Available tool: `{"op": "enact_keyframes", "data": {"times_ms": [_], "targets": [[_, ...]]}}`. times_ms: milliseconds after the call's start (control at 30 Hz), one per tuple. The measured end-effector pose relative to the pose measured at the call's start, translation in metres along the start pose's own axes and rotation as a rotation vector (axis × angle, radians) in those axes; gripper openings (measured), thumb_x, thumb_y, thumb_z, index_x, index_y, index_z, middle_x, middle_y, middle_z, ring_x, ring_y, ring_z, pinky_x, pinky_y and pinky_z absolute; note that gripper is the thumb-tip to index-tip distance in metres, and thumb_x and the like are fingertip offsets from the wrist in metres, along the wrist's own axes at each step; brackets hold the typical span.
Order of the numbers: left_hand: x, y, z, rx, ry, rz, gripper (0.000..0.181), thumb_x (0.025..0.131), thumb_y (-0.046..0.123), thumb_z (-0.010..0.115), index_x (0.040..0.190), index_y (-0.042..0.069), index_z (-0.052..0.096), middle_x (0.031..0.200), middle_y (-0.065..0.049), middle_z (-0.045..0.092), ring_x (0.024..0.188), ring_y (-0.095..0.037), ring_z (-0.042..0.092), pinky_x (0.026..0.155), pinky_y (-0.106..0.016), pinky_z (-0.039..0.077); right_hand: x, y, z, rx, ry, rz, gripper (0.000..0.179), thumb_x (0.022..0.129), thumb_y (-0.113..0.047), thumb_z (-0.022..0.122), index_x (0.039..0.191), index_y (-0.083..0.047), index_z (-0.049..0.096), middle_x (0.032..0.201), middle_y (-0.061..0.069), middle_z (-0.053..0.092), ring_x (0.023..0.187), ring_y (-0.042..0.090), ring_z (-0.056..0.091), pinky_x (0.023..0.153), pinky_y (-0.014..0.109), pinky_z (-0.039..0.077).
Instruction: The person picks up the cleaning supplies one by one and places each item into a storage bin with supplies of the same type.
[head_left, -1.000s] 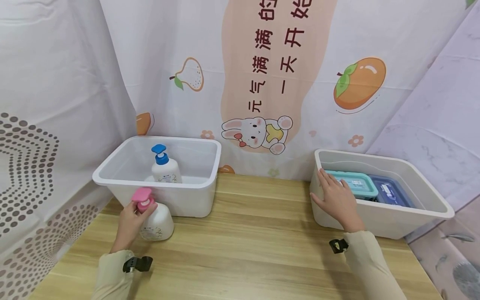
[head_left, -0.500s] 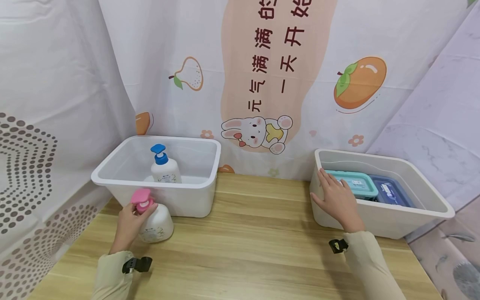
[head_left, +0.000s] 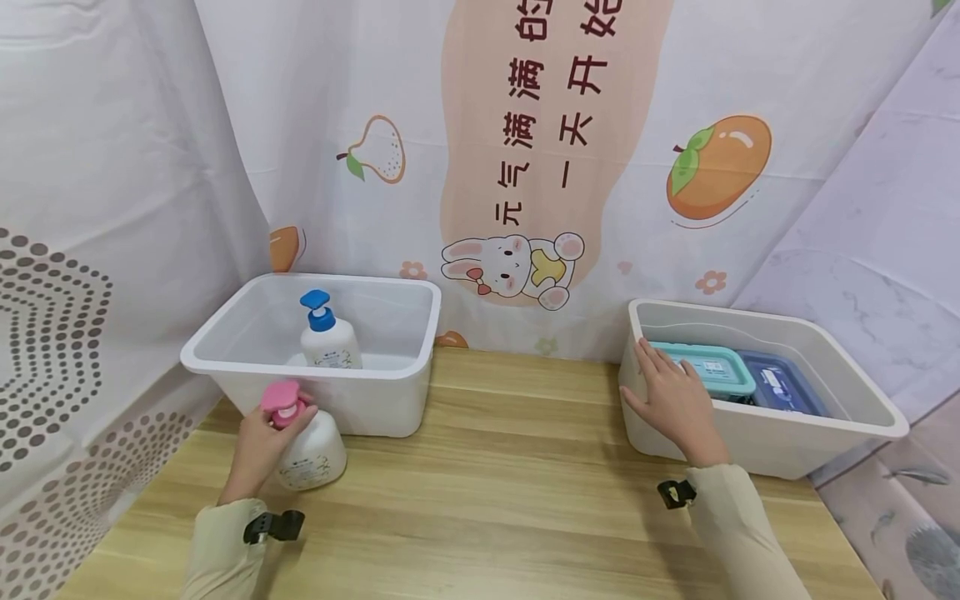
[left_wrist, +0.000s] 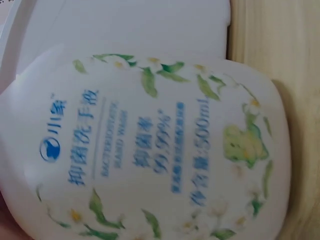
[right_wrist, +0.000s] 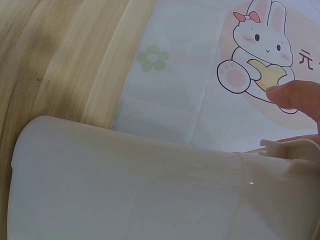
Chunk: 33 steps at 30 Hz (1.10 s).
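Note:
In the head view my left hand (head_left: 258,446) grips the pink pump top (head_left: 283,402) of a white hand wash bottle (head_left: 313,458). The bottle is at the front wall of the left white bin (head_left: 378,398), low over the table; whether its base touches the wood I cannot tell. Its printed label (left_wrist: 150,150) fills the left wrist view. On the right, my right hand (head_left: 675,407) rests over the near left rim of another white bin (head_left: 757,437), fingers extended. Its thumb (right_wrist: 295,97) shows in the right wrist view beside the bin wall (right_wrist: 125,185).
A second hand wash bottle (head_left: 332,343) with a blue pump stands inside the left bin. The right bin holds a teal-lidded box (head_left: 716,371) and a dark blue one (head_left: 783,383). Both bins stand on the wooden table (head_left: 487,492) against a printed curtain (head_left: 360,75).

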<state>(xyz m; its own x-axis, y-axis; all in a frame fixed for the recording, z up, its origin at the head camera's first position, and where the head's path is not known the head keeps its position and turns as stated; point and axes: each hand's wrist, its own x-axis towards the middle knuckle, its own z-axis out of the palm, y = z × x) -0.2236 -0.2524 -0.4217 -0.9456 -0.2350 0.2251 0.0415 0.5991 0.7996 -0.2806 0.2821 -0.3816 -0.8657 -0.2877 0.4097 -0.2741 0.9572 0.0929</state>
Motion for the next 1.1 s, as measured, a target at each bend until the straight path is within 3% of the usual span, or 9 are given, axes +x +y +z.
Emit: {"op": "enact_keyframes", "data": {"times_ms": [100, 167, 233, 433, 700, 867, 1100], "targets": [[0.003, 0.002, 0.001, -0.019, 0.0, 0.027, 0.034, 0.09, 0.032, 0.062, 0.111, 0.005, 0.06, 0.103, 0.007, 0.064, 0.089, 0.016, 0.047, 0.089, -0.019, 0.048, 0.0, 0.0, 0.0, 0.003, -0.002, 0.002, 0.074, 0.082, -0.034, 0.067, 0.141, 0.001, 0.039, 0.143, 0.02, 0.044, 0.12, 0.04, 0.052, 0.098, 0.06, 0.039], [0.004, 0.004, 0.001, -0.036, -0.006, 0.039, 0.033, 0.09, 0.031, 0.062, 0.11, 0.005, 0.061, 0.094, 0.022, 0.058, 0.085, 0.02, 0.046, 0.081, -0.007, 0.043, 0.0, 0.0, 0.0, 0.005, -0.005, 0.003, 0.074, 0.083, -0.034, 0.067, 0.141, 0.001, 0.039, 0.143, 0.02, 0.044, 0.12, 0.04, 0.052, 0.098, 0.06, 0.039], [0.006, 0.005, 0.001, -0.05, -0.009, 0.037, 0.034, 0.091, 0.032, 0.061, 0.109, 0.003, 0.061, 0.088, 0.03, 0.054, 0.084, 0.02, 0.046, 0.078, -0.004, 0.04, 0.0, 0.0, -0.001, 0.007, -0.007, 0.004, 0.073, 0.083, -0.034, 0.066, 0.141, 0.001, 0.039, 0.143, 0.021, 0.044, 0.12, 0.041, 0.052, 0.098, 0.061, 0.039], [0.01, 0.006, -0.001, -0.111, -0.025, -0.015, 0.044, 0.093, 0.036, 0.056, 0.113, -0.003, 0.06, 0.083, 0.035, 0.055, 0.082, 0.021, 0.048, 0.08, -0.005, 0.038, -0.001, 0.0, 0.0, 0.007, -0.003, 0.004, 0.074, 0.082, -0.034, 0.067, 0.141, 0.001, 0.039, 0.142, 0.02, 0.044, 0.12, 0.041, 0.052, 0.098, 0.061, 0.039], [0.012, 0.007, -0.006, -0.284, -0.123, 0.123, 0.037, 0.096, 0.02, 0.053, 0.112, -0.012, 0.059, 0.084, 0.029, 0.065, 0.088, 0.015, 0.059, 0.082, -0.001, 0.041, 0.0, 0.0, -0.001, 0.006, 0.0, 0.003, 0.074, 0.083, -0.034, 0.067, 0.141, 0.001, 0.039, 0.143, 0.02, 0.044, 0.119, 0.04, 0.053, 0.098, 0.06, 0.04], [0.015, 0.006, -0.01, -0.299, -0.18, 0.13, 0.037, 0.096, 0.022, 0.053, 0.117, -0.008, 0.059, 0.09, 0.029, 0.067, 0.094, 0.016, 0.058, 0.084, -0.001, 0.04, 0.0, 0.001, -0.001, 0.007, -0.001, 0.004, 0.073, 0.083, -0.034, 0.067, 0.141, 0.001, 0.039, 0.143, 0.02, 0.044, 0.119, 0.041, 0.053, 0.098, 0.061, 0.04], [0.015, 0.006, -0.011, -0.346, -0.202, 0.128, 0.036, 0.095, 0.02, 0.055, 0.12, -0.006, 0.059, 0.095, 0.025, 0.069, 0.1, 0.015, 0.057, 0.085, -0.001, 0.039, 0.001, 0.001, 0.001, 0.006, 0.01, 0.002, 0.073, 0.082, -0.034, 0.067, 0.141, 0.001, 0.039, 0.142, 0.02, 0.045, 0.118, 0.041, 0.054, 0.097, 0.06, 0.04]]}}
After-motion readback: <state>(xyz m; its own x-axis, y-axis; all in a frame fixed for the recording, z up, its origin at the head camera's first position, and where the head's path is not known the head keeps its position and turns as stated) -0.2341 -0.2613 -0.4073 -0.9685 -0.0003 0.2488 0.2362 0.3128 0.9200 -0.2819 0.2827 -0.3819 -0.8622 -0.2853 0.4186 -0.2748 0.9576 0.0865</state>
